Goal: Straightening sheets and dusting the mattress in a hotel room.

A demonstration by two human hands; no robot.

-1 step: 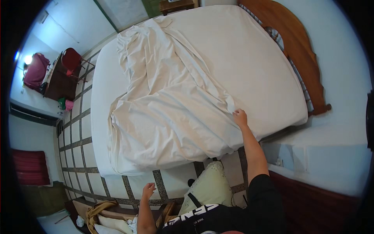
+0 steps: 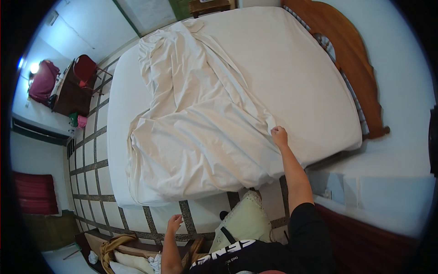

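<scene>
My right hand (image 2: 279, 135) is closed on the edge of a loose white bed sheet (image 2: 196, 132), at the sheet's right corner over the bed. Folds run through the sheet, which lies bunched along the left half and the near side of the bed. Beneath it, a smooth white cover (image 2: 292, 68) wraps the mattress. My left hand (image 2: 174, 223) hangs over the tiled floor, apart from the bed, its fingers loosely bent and partly spread with nothing in them.
A wooden headboard (image 2: 353, 55) rises along the bed's right side. At far left stand a red chair (image 2: 85, 71) and a dark desk (image 2: 69, 98). Pillows (image 2: 132, 261) and a brown cloth (image 2: 109, 249) lie at the lower left. A small wooden table (image 2: 210, 7) is beyond the bed.
My right hand has shifted very slightly left and up with the sheet edge in it. The view has tilted a little; my left hand is nearly unmoved.
</scene>
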